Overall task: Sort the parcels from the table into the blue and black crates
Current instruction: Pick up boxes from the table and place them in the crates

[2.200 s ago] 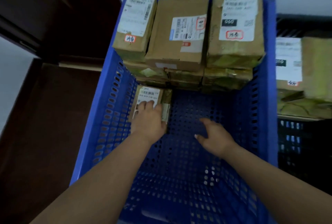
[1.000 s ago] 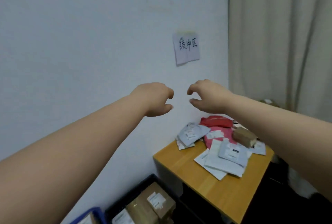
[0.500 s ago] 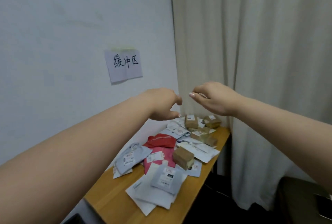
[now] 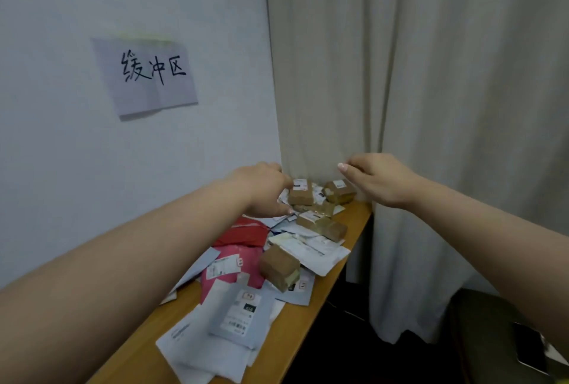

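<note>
The parcels lie heaped on the tabletop [image 4: 311, 326]: small taped boxes [image 4: 301, 195] at the far end by the curtain [image 4: 431, 106], soft mailers [image 4: 238, 312] nearer. The boxes look light and stiff, best pinched across two opposite sides; the mailers look limp and slick, better taken flat by an edge. The left hand [image 4: 264, 189] and right hand [image 4: 374, 180] hover above the far boxes, fingers loosely curled, holding nothing.

Both empty hands, left [image 4: 263, 191] and right [image 4: 380, 178], are held over cardboard boxes [image 4: 301, 195] and mailer bags [image 4: 238, 314] heaped on the wooden desk [image 4: 295, 331].
</note>
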`<act>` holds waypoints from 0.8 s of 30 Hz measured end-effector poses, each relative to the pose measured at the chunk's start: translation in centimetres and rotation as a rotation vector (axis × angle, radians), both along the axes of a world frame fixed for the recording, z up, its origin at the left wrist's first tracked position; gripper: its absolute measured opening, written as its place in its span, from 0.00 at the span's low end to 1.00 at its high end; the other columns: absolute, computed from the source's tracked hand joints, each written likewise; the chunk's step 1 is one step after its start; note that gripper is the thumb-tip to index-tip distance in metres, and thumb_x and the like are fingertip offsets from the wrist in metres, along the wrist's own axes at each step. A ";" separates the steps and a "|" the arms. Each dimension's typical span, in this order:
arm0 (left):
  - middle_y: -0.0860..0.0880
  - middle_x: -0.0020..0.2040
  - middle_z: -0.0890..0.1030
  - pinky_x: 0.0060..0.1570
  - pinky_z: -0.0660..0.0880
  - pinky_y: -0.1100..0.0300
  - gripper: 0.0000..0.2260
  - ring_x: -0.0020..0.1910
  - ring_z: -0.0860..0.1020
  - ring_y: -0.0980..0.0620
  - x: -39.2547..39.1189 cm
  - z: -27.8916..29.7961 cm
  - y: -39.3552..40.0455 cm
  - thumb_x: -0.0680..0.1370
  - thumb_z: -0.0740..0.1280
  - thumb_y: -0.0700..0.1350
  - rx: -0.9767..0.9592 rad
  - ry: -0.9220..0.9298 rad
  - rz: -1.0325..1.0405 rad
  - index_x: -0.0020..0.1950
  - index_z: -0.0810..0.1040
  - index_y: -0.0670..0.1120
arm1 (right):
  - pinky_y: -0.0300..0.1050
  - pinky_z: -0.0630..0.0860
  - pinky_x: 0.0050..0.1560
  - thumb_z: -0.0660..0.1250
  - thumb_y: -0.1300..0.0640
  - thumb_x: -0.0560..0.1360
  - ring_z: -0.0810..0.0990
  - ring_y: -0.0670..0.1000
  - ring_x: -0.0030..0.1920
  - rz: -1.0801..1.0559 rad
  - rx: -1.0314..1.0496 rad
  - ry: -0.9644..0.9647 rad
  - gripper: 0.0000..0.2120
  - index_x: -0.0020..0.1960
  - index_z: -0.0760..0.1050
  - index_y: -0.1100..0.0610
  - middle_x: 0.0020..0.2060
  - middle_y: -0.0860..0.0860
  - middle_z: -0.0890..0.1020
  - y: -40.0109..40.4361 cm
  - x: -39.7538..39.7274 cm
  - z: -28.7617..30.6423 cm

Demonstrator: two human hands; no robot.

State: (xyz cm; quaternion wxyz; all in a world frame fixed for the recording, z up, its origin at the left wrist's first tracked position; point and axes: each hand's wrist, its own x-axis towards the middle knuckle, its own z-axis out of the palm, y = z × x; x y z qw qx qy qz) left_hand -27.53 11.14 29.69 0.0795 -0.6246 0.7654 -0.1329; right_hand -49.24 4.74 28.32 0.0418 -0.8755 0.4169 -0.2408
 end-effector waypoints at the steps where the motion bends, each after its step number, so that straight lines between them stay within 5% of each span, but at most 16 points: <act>1: 0.46 0.69 0.69 0.60 0.71 0.51 0.26 0.68 0.69 0.44 0.4 -0.5 -1.6 0.78 0.63 0.60 -0.004 0.012 0.005 0.73 0.66 0.52 | 0.50 0.70 0.42 0.53 0.45 0.82 0.74 0.54 0.39 -0.002 0.011 -0.012 0.21 0.39 0.71 0.56 0.33 0.51 0.75 -1.8 0.1 -0.3; 8: 0.47 0.68 0.69 0.60 0.73 0.48 0.25 0.67 0.68 0.45 4.4 -5.2 -14.1 0.78 0.63 0.59 0.016 0.103 0.069 0.72 0.67 0.53 | 0.44 0.64 0.33 0.53 0.45 0.82 0.72 0.51 0.34 -0.012 0.139 -0.007 0.22 0.35 0.69 0.55 0.30 0.49 0.73 -16.1 2.6 -4.9; 14: 0.47 0.67 0.70 0.61 0.72 0.49 0.24 0.66 0.70 0.45 6.7 -6.9 -24.8 0.78 0.64 0.59 0.071 0.211 0.113 0.72 0.68 0.53 | 0.50 0.69 0.43 0.54 0.46 0.82 0.74 0.53 0.40 -0.045 0.211 0.024 0.18 0.36 0.69 0.50 0.32 0.48 0.73 -26.6 2.6 -8.2; 20: 0.46 0.65 0.72 0.61 0.70 0.55 0.24 0.63 0.72 0.47 7.0 -8.9 -32.8 0.77 0.65 0.58 0.108 0.449 0.148 0.71 0.69 0.52 | 0.49 0.74 0.48 0.59 0.46 0.81 0.77 0.53 0.46 -0.110 0.250 0.012 0.15 0.52 0.78 0.56 0.44 0.52 0.81 -36.4 1.6 -9.5; 24: 0.48 0.68 0.71 0.62 0.68 0.57 0.25 0.65 0.72 0.49 7.3 -12.0 -37.6 0.77 0.66 0.58 0.100 0.544 0.218 0.72 0.69 0.51 | 0.44 0.69 0.44 0.61 0.47 0.80 0.75 0.50 0.47 -0.079 0.294 0.019 0.10 0.54 0.76 0.52 0.44 0.48 0.77 -43.5 2.5 -12.1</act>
